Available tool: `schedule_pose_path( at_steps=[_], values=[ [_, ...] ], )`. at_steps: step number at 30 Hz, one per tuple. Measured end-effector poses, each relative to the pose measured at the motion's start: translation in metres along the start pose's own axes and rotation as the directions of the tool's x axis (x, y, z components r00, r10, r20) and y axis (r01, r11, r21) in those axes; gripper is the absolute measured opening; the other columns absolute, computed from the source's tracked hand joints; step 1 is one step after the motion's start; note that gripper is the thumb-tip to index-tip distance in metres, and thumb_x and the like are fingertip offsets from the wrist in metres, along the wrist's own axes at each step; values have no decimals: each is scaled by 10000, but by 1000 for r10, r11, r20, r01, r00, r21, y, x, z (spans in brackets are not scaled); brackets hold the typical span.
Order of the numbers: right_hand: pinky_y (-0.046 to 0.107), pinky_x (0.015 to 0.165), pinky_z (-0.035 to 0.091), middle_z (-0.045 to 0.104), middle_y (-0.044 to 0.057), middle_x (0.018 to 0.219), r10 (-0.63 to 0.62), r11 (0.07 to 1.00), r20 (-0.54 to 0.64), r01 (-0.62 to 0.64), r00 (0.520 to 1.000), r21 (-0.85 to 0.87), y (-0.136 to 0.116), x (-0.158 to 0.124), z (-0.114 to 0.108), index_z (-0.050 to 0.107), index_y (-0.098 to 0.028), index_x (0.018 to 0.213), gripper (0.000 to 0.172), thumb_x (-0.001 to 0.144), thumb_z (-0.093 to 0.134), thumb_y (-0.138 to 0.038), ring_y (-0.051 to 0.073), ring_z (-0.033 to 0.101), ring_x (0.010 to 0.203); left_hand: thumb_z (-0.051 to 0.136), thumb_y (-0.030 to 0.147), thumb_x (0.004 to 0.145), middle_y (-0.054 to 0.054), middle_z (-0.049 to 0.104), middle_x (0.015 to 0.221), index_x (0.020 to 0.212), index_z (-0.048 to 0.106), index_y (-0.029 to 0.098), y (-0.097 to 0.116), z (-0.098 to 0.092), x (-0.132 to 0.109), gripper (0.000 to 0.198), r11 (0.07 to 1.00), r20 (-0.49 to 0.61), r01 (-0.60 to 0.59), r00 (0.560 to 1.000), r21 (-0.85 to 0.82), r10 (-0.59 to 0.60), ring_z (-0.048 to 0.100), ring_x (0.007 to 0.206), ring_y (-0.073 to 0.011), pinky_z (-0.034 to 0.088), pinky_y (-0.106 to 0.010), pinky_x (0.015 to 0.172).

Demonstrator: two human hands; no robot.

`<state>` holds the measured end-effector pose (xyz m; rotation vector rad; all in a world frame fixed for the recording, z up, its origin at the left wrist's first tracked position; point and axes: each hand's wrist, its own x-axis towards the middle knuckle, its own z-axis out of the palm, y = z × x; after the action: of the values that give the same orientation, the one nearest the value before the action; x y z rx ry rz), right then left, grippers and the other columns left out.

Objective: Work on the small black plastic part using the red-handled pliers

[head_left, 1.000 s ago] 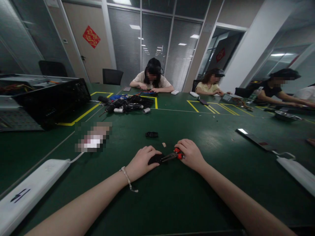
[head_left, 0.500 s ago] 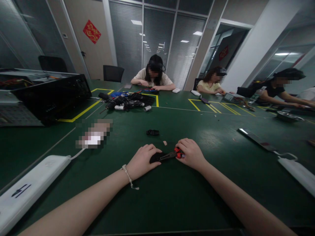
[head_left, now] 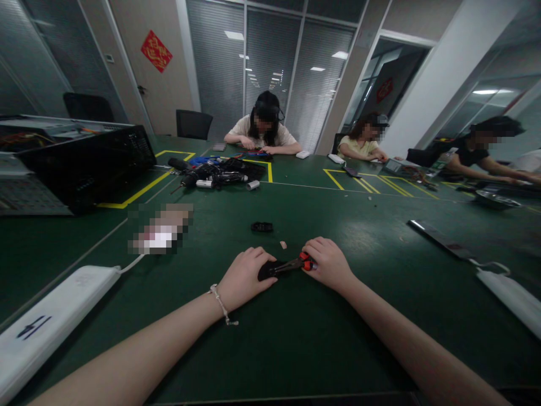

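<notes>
Between the thumb and fingers of my left hand [head_left: 249,273] is a small black part [head_left: 267,272], held low over the green table [head_left: 296,338]. Its exact kind I cannot make out. My right hand [head_left: 328,262] is closed around the red handles of long-nose pliers [head_left: 291,265]. The jaws of the pliers point left and reach the black part. Just beyond my hands lie another small black piece [head_left: 262,226] and a tiny pale scrap [head_left: 283,245].
A black computer case [head_left: 84,169] stands at the left, near a white power bank [head_left: 63,321]. Behind my hands lies a heap with a power drill [head_left: 196,176] and cables. A phone [head_left: 439,239] and another white power bank [head_left: 507,293] lie at the right. Several people sit across the table.
The jaws of the pliers have turned slightly against the black part. Both hands stay in nearly the same place, and the view has shifted a little.
</notes>
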<state>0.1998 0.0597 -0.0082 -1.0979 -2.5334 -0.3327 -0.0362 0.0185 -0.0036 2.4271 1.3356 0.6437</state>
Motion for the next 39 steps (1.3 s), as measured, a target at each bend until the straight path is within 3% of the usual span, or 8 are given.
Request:
schedule_pose_path(
  at_steps=[39],
  values=[
    [323, 707, 362, 581, 62, 849, -7, 1000, 31, 6, 1000, 17, -2, 2, -3, 562, -174, 831, 166, 693, 528, -261, 201, 476, 811, 616, 329, 719, -8, 545, 928, 989, 531, 227, 1, 2, 1, 301, 1000, -35, 4, 999, 12, -3, 497, 854, -200, 402, -333, 724]
  ],
)
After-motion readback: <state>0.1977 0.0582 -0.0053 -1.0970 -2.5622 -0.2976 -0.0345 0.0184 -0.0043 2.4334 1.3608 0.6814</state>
